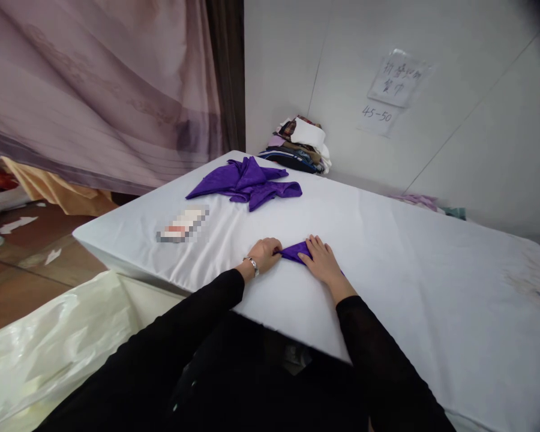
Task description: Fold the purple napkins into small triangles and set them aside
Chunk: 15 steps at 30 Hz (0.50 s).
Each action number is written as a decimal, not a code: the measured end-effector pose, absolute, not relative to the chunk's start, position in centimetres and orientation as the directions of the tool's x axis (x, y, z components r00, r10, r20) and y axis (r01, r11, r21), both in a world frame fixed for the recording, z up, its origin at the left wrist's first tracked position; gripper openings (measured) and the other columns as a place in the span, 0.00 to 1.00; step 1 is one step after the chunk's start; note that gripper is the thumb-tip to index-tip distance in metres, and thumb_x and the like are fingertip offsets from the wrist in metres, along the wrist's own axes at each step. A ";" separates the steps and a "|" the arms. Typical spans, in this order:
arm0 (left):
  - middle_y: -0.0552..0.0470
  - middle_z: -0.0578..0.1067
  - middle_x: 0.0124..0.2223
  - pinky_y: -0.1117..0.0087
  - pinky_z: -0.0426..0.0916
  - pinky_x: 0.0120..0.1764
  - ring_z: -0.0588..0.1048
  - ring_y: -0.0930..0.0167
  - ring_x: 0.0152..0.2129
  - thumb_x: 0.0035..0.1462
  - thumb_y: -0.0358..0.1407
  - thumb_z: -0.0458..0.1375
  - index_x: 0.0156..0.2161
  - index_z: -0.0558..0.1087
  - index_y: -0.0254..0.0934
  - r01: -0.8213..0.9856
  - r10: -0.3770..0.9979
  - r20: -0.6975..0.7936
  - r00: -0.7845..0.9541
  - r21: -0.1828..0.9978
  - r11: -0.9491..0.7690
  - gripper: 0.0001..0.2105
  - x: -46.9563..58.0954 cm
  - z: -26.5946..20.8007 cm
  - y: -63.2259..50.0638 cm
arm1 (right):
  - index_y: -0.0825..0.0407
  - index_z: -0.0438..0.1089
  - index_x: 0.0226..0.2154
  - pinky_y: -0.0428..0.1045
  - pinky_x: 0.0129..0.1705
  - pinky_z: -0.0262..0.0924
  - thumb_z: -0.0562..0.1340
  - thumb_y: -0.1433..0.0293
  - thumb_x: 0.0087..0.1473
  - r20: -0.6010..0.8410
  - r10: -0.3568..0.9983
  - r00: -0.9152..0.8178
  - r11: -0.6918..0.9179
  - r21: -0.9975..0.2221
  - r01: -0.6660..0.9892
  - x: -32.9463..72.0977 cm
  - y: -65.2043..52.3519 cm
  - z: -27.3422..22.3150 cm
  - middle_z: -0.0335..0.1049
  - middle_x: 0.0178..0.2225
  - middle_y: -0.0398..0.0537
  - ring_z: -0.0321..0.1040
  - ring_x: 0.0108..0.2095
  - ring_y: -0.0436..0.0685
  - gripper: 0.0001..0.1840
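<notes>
Left grip point(264, 254) pinches purple cloth point(296, 252), long axis crosswise, tapering leftward.

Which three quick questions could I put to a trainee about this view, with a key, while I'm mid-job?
1. Which hand has the silvery band at its wrist?
2. True or false: the purple heap touches the small purple cloth under the right hand.
3. Fill in: the lower paper on the wall reads ____.

Key:
1. The left hand.
2. False; white tabletop shows between them.
3. 45-50.
</notes>
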<state>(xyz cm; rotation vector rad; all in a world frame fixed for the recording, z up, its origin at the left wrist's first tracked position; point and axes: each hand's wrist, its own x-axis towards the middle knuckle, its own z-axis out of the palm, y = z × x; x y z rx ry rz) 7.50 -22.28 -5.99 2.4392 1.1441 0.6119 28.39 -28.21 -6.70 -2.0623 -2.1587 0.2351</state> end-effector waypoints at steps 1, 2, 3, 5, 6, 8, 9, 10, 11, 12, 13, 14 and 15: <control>0.54 0.73 0.31 0.69 0.65 0.37 0.71 0.70 0.30 0.47 0.29 0.55 0.31 0.70 0.39 0.628 0.787 0.227 0.573 0.494 -0.601 0.05 7.5 -6.0 -22.3 | 0.54 0.45 0.62 0.58 0.61 0.31 0.39 0.48 0.58 -0.003 0.999 -0.045 0.044 -0.211 0.976 28.4 -28.2 -6.7 0.37 0.65 0.50 0.29 0.65 0.57 0.38; 0.54 0.73 0.30 0.69 0.65 0.37 0.71 0.70 0.30 0.46 0.28 0.54 0.31 0.70 0.39 0.633 0.786 0.232 0.572 0.485 -0.604 0.05 7.5 -6.1 -22.2 | 0.54 0.45 0.62 0.57 0.61 0.31 0.39 0.48 0.58 -0.004 0.999 -0.044 0.042 -0.209 0.977 28.4 -28.3 -6.6 0.37 0.65 0.50 0.29 0.65 0.57 0.38; 0.54 0.73 0.30 0.69 0.65 0.36 0.71 0.70 0.29 0.46 0.28 0.54 0.31 0.70 0.39 0.635 0.784 0.237 0.573 0.475 -0.609 0.06 7.5 -6.1 -22.3 | 0.54 0.45 0.62 0.57 0.61 0.31 0.38 0.48 0.58 -0.004 0.999 -0.043 0.041 -0.206 0.978 28.3 -28.3 -6.6 0.37 0.65 0.50 0.29 0.65 0.57 0.38; 0.54 0.73 0.30 0.69 0.64 0.36 0.71 0.70 0.29 0.45 0.27 0.53 0.30 0.70 0.38 0.640 0.781 0.244 0.575 0.460 -0.615 0.07 7.4 -6.2 -22.4 | 0.54 0.45 0.62 0.57 0.61 0.31 0.38 0.48 0.58 -0.007 0.999 -0.038 0.036 -0.200 0.979 28.3 -28.3 -6.5 0.37 0.65 0.50 0.29 0.65 0.57 0.38; 0.54 0.73 0.30 0.69 0.64 0.36 0.70 0.70 0.29 0.45 0.26 0.53 0.30 0.70 0.38 0.643 0.782 0.245 0.573 0.457 -0.614 0.07 7.3 -6.2 -22.4 | 0.54 0.45 0.62 0.57 0.61 0.31 0.38 0.49 0.58 -0.008 0.999 -0.036 0.033 -0.197 0.980 28.3 -28.3 -6.5 0.37 0.65 0.50 0.29 0.65 0.57 0.38; 0.54 0.73 0.29 0.69 0.64 0.36 0.71 0.70 0.29 0.45 0.26 0.53 0.30 0.69 0.38 0.651 0.788 0.240 0.567 0.456 -0.607 0.07 7.2 -6.0 -22.6 | 0.54 0.45 0.62 0.57 0.61 0.31 0.38 0.48 0.58 -0.012 0.999 -0.034 0.031 -0.191 0.981 28.3 -28.3 -6.4 0.37 0.65 0.50 0.29 0.65 0.57 0.38; 0.54 0.73 0.29 0.69 0.64 0.36 0.71 0.70 0.29 0.45 0.25 0.52 0.30 0.69 0.38 0.655 0.791 0.234 0.565 0.456 -0.603 0.08 7.2 -6.0 -22.7 | 0.54 0.45 0.62 0.57 0.61 0.31 0.38 0.48 0.58 -0.015 0.999 -0.033 0.030 -0.188 0.982 28.2 -28.3 -6.4 0.37 0.65 0.49 0.29 0.65 0.56 0.38; 0.54 0.73 0.29 0.69 0.64 0.37 0.71 0.70 0.29 0.45 0.25 0.52 0.30 0.69 0.38 0.659 0.794 0.228 0.564 0.455 -0.599 0.08 7.1 -5.9 -22.8 | 0.54 0.45 0.62 0.57 0.61 0.31 0.38 0.48 0.58 -0.018 0.999 -0.033 0.029 -0.187 0.982 28.2 -28.3 -6.3 0.37 0.65 0.49 0.29 0.65 0.56 0.38; 0.54 0.73 0.29 0.69 0.64 0.37 0.71 0.70 0.30 0.46 0.25 0.52 0.30 0.69 0.38 0.663 0.795 0.224 0.563 0.451 -0.597 0.08 7.0 -5.8 -22.8 | 0.54 0.45 0.62 0.57 0.61 0.31 0.38 0.49 0.58 -0.019 0.999 -0.034 0.030 -0.186 0.982 28.2 -28.3 -6.3 0.37 0.65 0.49 0.29 0.65 0.56 0.38; 0.54 0.73 0.29 0.68 0.64 0.37 0.71 0.70 0.30 0.46 0.25 0.52 0.30 0.69 0.38 0.667 0.796 0.221 0.564 0.446 -0.597 0.08 7.0 -5.7 -22.9 | 0.54 0.45 0.62 0.57 0.61 0.31 0.38 0.49 0.58 -0.020 0.999 -0.035 0.030 -0.187 0.982 28.2 -28.4 -6.3 0.37 0.65 0.49 0.29 0.65 0.56 0.38; 0.54 0.73 0.30 0.68 0.64 0.37 0.71 0.70 0.30 0.46 0.24 0.52 0.30 0.69 0.38 0.670 0.794 0.220 0.566 0.439 -0.599 0.08 6.9 -5.6 -22.9 | 0.54 0.45 0.62 0.57 0.61 0.31 0.37 0.49 0.58 -0.019 0.999 -0.036 0.031 -0.189 0.982 28.2 -28.4 -6.3 0.37 0.65 0.49 0.29 0.65 0.56 0.37; 0.53 0.73 0.30 0.68 0.64 0.37 0.70 0.70 0.30 0.46 0.24 0.51 0.29 0.69 0.38 0.672 0.792 0.221 0.569 0.431 -0.603 0.08 6.8 -5.6 -23.0 | 0.54 0.45 0.62 0.57 0.61 0.31 0.37 0.49 0.58 -0.018 0.999 -0.036 0.032 -0.191 0.981 28.2 -28.4 -6.3 0.37 0.65 0.49 0.29 0.65 0.56 0.37; 0.53 0.73 0.30 0.68 0.64 0.38 0.70 0.70 0.30 0.46 0.24 0.51 0.29 0.69 0.38 0.672 0.787 0.225 0.574 0.421 -0.610 0.08 6.7 -5.7 -23.0 | 0.54 0.45 0.62 0.57 0.61 0.31 0.37 0.49 0.58 -0.017 0.999 -0.037 0.033 -0.195 0.980 28.2 -28.4 -6.3 0.37 0.65 0.49 0.29 0.65 0.56 0.37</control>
